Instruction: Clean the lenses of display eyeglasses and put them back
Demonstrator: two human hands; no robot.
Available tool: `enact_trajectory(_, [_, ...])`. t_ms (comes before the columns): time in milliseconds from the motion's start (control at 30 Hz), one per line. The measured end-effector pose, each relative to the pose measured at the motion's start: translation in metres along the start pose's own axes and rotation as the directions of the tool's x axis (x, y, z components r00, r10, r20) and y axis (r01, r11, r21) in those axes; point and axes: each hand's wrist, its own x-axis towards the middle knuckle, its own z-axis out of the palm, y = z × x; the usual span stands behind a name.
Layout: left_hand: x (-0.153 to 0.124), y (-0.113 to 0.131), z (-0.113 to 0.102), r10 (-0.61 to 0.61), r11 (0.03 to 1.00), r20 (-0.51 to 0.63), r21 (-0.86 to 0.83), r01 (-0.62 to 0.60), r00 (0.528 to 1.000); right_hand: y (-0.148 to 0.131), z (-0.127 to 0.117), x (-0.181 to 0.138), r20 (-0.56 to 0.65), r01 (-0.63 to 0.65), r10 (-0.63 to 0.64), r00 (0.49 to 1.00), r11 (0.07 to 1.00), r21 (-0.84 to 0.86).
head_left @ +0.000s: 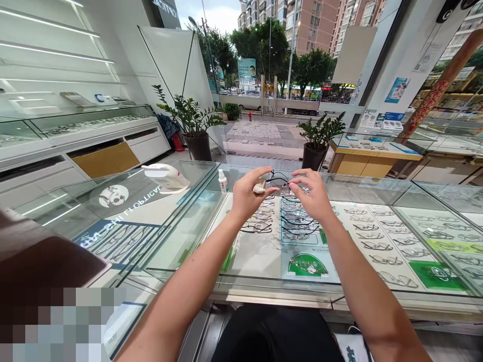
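A pair of dark, thin-rimmed eyeglasses [279,181] is held up between my two hands, above the glass display counter [260,281]. My left hand [245,195] pinches the left side of the frame. Tucked in that same hand is a crumpled cream-coloured wad [259,188], perhaps cloth or tissue. With thumb and fingers, my right hand [312,195] grips the right side of the frame. Below my hands, rows of eyeglasses [300,221] lie inside the counter. My fingers partly hide the held frame.
A small white spray bottle [222,182] stands on the counter to the left, with a white rounded device [166,178] farther left. Two potted plants [198,146] stand beyond the counter by the window. At the lower left is a brown padded surface [49,261], near a blurred-out area.
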Motion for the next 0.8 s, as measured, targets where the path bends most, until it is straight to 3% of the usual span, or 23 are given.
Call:
enact_trajectory(233, [0.002,0.005,-0.002,-0.138,0.977,0.078,-0.155,0.149,0.987,0.012,0.003,0.004,0.100,-0.103,0.082,0.992,0.968,0.231])
enact_trajectory(400, [0.003,0.009,-0.003,-0.239,0.924,0.144,-0.271,0.271,0.960,0.015,0.004,0.004,0.251,-0.294,0.198,0.947,0.852,0.434])
enact_trajectory(500, [0.004,0.009,-0.003,-0.269,0.898,0.161,-0.313,0.308,0.950,0.014,0.005,0.003,0.289,-0.374,0.261,0.921,0.797,0.474])
enact_trajectory(667, [0.005,0.008,-0.003,-0.278,0.889,0.179,-0.324,0.323,0.944,0.014,0.008,0.003,0.263,-0.400,0.307,0.914,0.785,0.473])
enact_trajectory(800, [0.004,0.010,-0.002,-0.403,0.874,0.083,-0.260,0.410,0.912,0.020,0.012,0.003,0.089,-0.383,0.394,0.915,0.776,0.501])
